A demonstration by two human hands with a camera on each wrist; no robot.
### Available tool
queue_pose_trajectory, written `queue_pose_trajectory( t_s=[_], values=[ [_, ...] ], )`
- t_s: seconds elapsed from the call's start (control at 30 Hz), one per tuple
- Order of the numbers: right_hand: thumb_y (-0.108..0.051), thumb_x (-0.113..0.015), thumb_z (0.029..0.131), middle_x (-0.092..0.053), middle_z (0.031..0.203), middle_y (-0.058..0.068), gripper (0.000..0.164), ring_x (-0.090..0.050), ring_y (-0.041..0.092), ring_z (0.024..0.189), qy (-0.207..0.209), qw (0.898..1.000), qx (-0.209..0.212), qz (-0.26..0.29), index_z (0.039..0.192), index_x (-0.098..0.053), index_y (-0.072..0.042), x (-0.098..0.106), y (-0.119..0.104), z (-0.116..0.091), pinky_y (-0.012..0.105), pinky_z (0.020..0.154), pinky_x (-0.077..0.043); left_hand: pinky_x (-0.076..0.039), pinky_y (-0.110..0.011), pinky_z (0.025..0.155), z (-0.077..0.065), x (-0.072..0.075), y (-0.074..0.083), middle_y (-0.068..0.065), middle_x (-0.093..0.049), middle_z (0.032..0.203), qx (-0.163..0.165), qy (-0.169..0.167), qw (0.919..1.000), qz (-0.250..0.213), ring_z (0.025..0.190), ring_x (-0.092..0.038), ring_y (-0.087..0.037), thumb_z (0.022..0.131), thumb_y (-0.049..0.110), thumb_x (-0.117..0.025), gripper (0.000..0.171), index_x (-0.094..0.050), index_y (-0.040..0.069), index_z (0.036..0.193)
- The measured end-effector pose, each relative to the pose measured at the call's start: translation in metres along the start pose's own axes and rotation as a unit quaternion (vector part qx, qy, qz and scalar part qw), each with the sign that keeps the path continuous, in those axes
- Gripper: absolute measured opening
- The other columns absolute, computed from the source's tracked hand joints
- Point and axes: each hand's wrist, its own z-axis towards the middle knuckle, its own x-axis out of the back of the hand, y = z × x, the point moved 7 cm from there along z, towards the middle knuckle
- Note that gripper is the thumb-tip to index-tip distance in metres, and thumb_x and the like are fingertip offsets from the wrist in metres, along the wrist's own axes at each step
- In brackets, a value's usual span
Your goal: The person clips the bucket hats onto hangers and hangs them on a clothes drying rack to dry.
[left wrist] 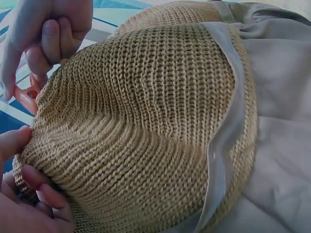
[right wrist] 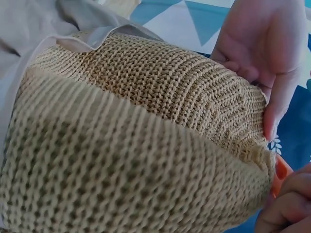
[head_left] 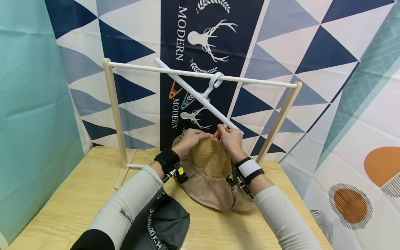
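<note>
A wide-brimmed beige sun hat [head_left: 207, 156] with a knitted crown is held up over the table, its brim hanging down. My left hand [head_left: 191, 139] pinches the top of the crown between thumb and fingers, as the left wrist view shows. Close beside it, my right hand [head_left: 232, 141] grips an orange clip [right wrist: 282, 170] at the crown's edge. The clip touches the knit; how far its jaws stand apart is hidden. Above the hands a white clip hanger [head_left: 200, 97] hangs tilted, its low right end at the right hand.
A wooden rack with a white rail [head_left: 134, 67] carries the hanger. From the hanger's left part dangle an orange clip [head_left: 175, 91] and a teal clip [head_left: 186, 100]. A dark cap [head_left: 172, 215] with lettering lies on the table [head_left: 72, 194] under the left forearm. Patterned cloth hangs behind.
</note>
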Motion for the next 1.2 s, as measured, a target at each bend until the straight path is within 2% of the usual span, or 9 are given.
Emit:
queue_pose_trajectory(
  t_s=[0.13,0.2,0.3,0.43,0.6,0.8,1.07,1.2],
  values=[
    [-0.042,-0.06,0.095,-0.044,0.037,-0.007,0.05,-0.038,0.008,0.033,0.011,1.0,-0.004,0.001,0.056,-0.062,-0.01,0.0,0.003,0.001,0.024,0.036,-0.026,-0.04,-0.018,0.058,-0.002,-0.002,0.0,0.003,-0.061,0.076,-0.024,0.003,0.9997,0.008,0.064,-0.051,-0.007,0.091,0.026,-0.069,0.027,-0.075,0.002,0.102],
    [-0.041,-0.061,0.095,-0.045,0.038,-0.007,0.049,-0.038,0.007,0.032,0.01,1.0,-0.007,0.01,0.059,-0.062,-0.009,0.0,0.003,0.001,0.024,0.036,-0.026,-0.041,-0.019,0.054,-0.003,-0.002,0.001,0.004,-0.057,0.072,-0.034,0.003,0.9994,0.009,0.055,-0.049,-0.006,0.091,0.026,-0.069,0.026,-0.074,0.003,0.102],
    [-0.042,-0.061,0.095,-0.046,0.039,-0.006,0.047,-0.037,0.007,0.032,0.01,1.0,-0.015,0.021,0.062,-0.064,-0.008,-0.001,0.005,0.002,0.024,0.035,-0.027,-0.043,-0.019,0.053,-0.005,-0.002,0.003,0.001,-0.062,0.076,-0.042,0.0,0.9988,0.023,0.052,-0.051,-0.007,0.092,0.026,-0.068,0.027,-0.073,0.003,0.106],
    [-0.044,-0.061,0.094,-0.046,0.039,-0.006,0.049,-0.036,0.007,0.031,0.021,0.999,-0.02,0.023,0.062,-0.063,-0.007,0.001,0.008,0.001,0.023,0.035,-0.026,-0.043,-0.018,0.057,-0.007,-0.002,0.005,-0.009,-0.068,0.087,-0.063,-0.001,0.9958,0.067,0.059,-0.054,-0.008,0.093,0.027,-0.068,0.028,-0.071,0.005,0.11],
    [-0.046,-0.061,0.093,-0.045,0.038,-0.007,0.05,-0.036,0.007,0.031,0.024,0.999,-0.019,0.015,0.062,-0.062,-0.007,0.001,0.011,0.0,0.024,0.035,-0.027,-0.045,-0.021,0.067,-0.01,-0.001,0.004,-0.01,-0.071,0.103,-0.088,0.016,0.9896,0.112,0.08,-0.059,-0.014,0.092,0.026,-0.069,0.028,-0.072,0.004,0.109],
    [-0.047,-0.061,0.093,-0.044,0.038,-0.006,0.053,-0.036,0.008,0.031,0.027,1.0,-0.003,0.004,0.063,-0.066,-0.004,0.0,0.008,0.0,0.024,0.035,-0.026,-0.05,-0.03,0.08,-0.011,0.002,0.002,-0.011,-0.069,0.113,-0.086,0.031,0.9905,0.103,0.097,-0.063,-0.023,0.092,0.027,-0.068,0.033,-0.068,0.004,0.117],
    [-0.046,-0.062,0.093,-0.045,0.04,-0.006,0.053,-0.036,0.007,0.033,0.026,1.0,0.016,0.009,0.066,-0.066,0.0,0.0,0.003,-0.001,0.024,0.036,-0.027,-0.048,-0.033,0.083,-0.012,0.006,0.0,-0.012,-0.064,0.117,-0.093,0.046,0.9905,0.091,0.103,-0.057,-0.024,0.094,0.029,-0.066,0.034,-0.067,0.006,0.119],
    [-0.043,-0.064,0.093,-0.048,0.042,-0.005,0.05,-0.039,0.008,0.035,0.016,0.999,0.026,0.023,0.068,-0.066,0.0,-0.003,0.004,-0.003,0.024,0.038,-0.029,-0.048,-0.036,0.086,-0.016,0.01,-0.003,-0.011,-0.061,0.117,-0.079,0.042,0.9914,0.095,0.104,-0.055,-0.024,0.095,0.032,-0.065,0.036,-0.066,0.007,0.121]
  ],
)
